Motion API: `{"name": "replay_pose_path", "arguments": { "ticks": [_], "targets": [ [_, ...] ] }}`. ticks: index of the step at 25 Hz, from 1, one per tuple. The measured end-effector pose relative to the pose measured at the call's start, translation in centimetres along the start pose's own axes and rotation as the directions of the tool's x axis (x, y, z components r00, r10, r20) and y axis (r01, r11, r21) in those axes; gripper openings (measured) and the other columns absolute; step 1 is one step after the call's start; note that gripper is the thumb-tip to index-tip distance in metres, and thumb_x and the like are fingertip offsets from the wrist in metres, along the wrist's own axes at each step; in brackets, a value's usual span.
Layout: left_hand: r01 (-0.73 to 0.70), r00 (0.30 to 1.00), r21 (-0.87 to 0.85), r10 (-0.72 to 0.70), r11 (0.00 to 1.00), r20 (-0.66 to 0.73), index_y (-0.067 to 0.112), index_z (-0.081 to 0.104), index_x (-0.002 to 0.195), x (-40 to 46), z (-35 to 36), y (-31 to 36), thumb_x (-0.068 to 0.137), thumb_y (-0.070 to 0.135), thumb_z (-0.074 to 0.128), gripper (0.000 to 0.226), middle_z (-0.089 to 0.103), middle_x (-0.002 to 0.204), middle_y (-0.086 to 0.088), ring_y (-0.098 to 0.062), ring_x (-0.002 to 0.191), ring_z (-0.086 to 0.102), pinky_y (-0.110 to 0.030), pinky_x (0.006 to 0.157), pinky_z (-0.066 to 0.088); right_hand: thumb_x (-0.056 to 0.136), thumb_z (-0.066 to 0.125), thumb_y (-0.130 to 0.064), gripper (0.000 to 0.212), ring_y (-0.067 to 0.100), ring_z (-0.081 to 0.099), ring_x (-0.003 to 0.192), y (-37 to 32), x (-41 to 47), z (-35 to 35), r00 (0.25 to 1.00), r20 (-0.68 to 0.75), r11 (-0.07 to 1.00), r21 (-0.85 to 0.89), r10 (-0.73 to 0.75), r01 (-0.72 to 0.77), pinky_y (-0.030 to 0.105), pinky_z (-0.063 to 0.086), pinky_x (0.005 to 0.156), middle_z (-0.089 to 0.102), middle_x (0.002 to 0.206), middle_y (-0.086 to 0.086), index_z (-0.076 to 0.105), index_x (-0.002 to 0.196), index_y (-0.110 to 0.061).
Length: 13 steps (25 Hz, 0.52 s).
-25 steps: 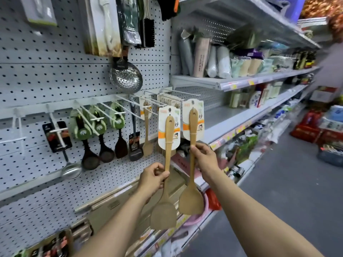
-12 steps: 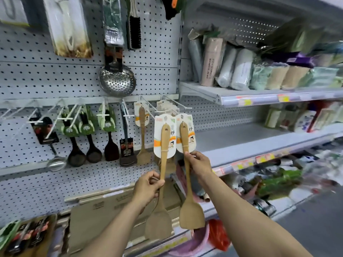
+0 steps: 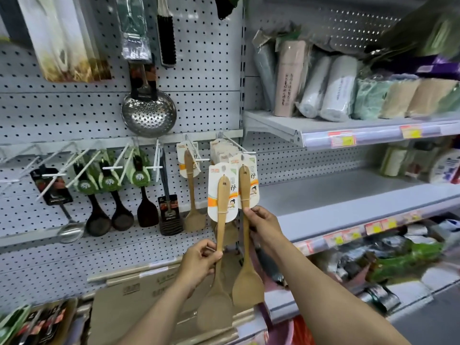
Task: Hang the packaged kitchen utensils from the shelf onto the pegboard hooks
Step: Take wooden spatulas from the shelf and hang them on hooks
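My left hand (image 3: 200, 262) grips the handle of a wooden spatula on a white and orange card (image 3: 220, 200). My right hand (image 3: 261, 221) pinches the handle of a second carded wooden spatula (image 3: 245, 195), held slightly higher and to the right. Both cards sit just in front of a white pegboard hook (image 3: 236, 145) that carries several more spatula cards. Another carded wooden spatula (image 3: 190, 185) hangs on the hook to the left. The grey pegboard (image 3: 199, 100) fills the left half of the view.
Dark ladles (image 3: 119, 195), a black spatula (image 3: 169, 207) and a steel skimmer (image 3: 148, 113) hang to the left on hooks. Grey shelves (image 3: 348, 202) with rolled goods run to the right. Cardboard boxes (image 3: 139, 295) lie on the low shelf under my arms.
The view has swung left and closer to the pegboard. Both hands have carried the two spatulas up and nearer to the hook with the other spatula cards.
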<state>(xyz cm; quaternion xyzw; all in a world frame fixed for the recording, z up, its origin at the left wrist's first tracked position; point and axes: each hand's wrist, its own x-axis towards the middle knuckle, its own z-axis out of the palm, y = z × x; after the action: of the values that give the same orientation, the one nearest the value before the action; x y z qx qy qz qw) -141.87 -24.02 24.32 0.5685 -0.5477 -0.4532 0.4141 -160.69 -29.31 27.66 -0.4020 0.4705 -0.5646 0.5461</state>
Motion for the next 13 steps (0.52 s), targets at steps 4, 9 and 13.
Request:
{"name": "replay_pose_path", "arguments": {
  "ticks": [4,9,13],
  "targets": [
    [-0.035,0.999,-0.009,0.035,0.999,0.033,0.013,0.061,0.081,2.1,-0.1,0.1,0.088,0.013,0.068,0.01,0.06,0.071,0.001,-0.015,0.072,0.059,-0.029,0.065,0.054,0.087,0.075,-0.024,0.008,0.027,0.064,0.083,2.1,1.8,-1.0,0.996,0.088,0.999,0.047,-0.002,-0.002,0.046,0.052,0.086,0.07,0.089,0.013,0.074,0.083,-0.017],
    [-0.039,0.996,-0.041,0.043,0.998,0.083,0.015,0.06,0.077,4.5,-0.7,-1.4,0.087,0.012,0.07,0.014,0.059,0.078,-0.006,-0.018,0.076,0.06,-0.034,0.069,0.054,0.081,0.078,-0.024,0.015,0.026,0.057,0.075,3.7,3.5,-1.8,0.989,0.146,0.994,0.111,-0.007,-0.009,0.044,0.047,0.078,0.064,0.081,0.012,0.072,0.087,-0.012],
    [-0.036,0.996,-0.038,0.039,0.999,0.082,0.018,0.062,0.076,5.8,-0.9,-1.9,0.087,0.011,0.07,0.015,0.06,0.08,-0.006,-0.017,0.078,0.062,-0.036,0.072,0.056,0.084,0.078,-0.025,0.01,0.028,0.06,0.078,3.3,5.4,-1.2,0.995,0.104,0.999,0.036,0.012,-0.016,0.047,0.049,0.079,0.068,0.081,0.011,0.073,0.084,-0.016]
  ]
}}
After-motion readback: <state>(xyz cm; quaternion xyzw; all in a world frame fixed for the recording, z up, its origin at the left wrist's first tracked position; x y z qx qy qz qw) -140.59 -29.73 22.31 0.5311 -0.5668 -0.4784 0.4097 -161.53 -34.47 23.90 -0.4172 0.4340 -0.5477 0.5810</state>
